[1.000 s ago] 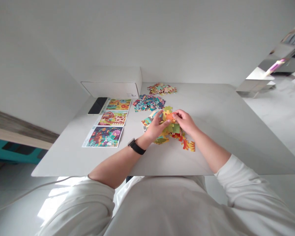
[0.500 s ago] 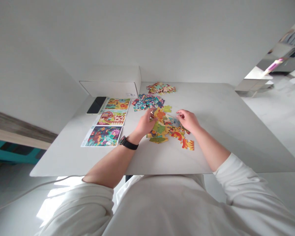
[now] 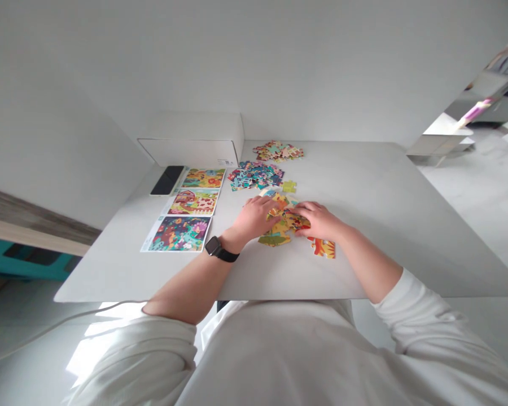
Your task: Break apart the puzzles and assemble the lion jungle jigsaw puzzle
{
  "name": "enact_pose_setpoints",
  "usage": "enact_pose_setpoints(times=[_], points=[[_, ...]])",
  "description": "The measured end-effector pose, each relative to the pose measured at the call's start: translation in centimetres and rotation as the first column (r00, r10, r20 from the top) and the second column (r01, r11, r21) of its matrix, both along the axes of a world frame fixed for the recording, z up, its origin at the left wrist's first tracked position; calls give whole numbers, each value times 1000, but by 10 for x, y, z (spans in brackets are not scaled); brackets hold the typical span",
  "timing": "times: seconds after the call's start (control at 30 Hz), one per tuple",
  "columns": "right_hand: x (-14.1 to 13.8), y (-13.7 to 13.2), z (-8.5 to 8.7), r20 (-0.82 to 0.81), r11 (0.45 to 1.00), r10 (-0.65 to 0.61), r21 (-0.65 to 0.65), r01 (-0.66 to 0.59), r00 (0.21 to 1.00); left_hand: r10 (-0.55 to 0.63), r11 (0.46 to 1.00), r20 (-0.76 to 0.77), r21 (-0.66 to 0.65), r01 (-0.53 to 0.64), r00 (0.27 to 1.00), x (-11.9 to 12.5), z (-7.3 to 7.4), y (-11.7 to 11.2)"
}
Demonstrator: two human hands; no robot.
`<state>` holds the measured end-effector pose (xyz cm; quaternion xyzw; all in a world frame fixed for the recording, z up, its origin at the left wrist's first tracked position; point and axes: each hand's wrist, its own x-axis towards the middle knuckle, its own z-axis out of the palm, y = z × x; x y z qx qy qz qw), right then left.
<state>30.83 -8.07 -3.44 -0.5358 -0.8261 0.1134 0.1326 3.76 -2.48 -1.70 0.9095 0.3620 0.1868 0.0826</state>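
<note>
View: head camera, looking down over a white table [image 3: 364, 259] and both forearms.
Left hand [image 3: 256, 219]: palm down on the near edge of the jigsaw cluster, fingers curled; cannot tell whether it grips a piece. A black watch [image 3: 215, 248] circles the wrist.
Right hand [image 3: 319, 220]: palm down, fingertips on the cluster's right side; grip also unclear.
Jigsaw cluster [image 3: 275, 239]: interlocked yellow, green and red pieces between the hands, mostly covered by them.
Loose pieces: an orange piece [image 3: 323, 248] just beside the right hand; a lime piece [image 3: 289, 186] beyond the cluster.
Piles: a blue pile [image 3: 256, 176] and a pink pile [image 3: 278, 151], farther along the table.
Left of the hands: three picture cards [image 3: 193, 202] in a row, a phone [image 3: 167, 180], and a white box [image 3: 190, 152] at the far edge.
</note>
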Motion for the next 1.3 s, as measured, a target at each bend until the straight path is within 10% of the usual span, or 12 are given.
enact_pose_setpoints(times=[0.27,0.8,1.3], points=[[23,8,-2,93,976,-214,49,211,972,23,999,-194,26,-19,981,12,2,-20],[-12,4,-6,-59,1000,1,16,0,998,-95,993,-102,-80,87,990,9,-1,-18],[8,8,-4,-183,983,-142,89,161,973,169,982,-117,-63,-177,979,-35,-5,31]])
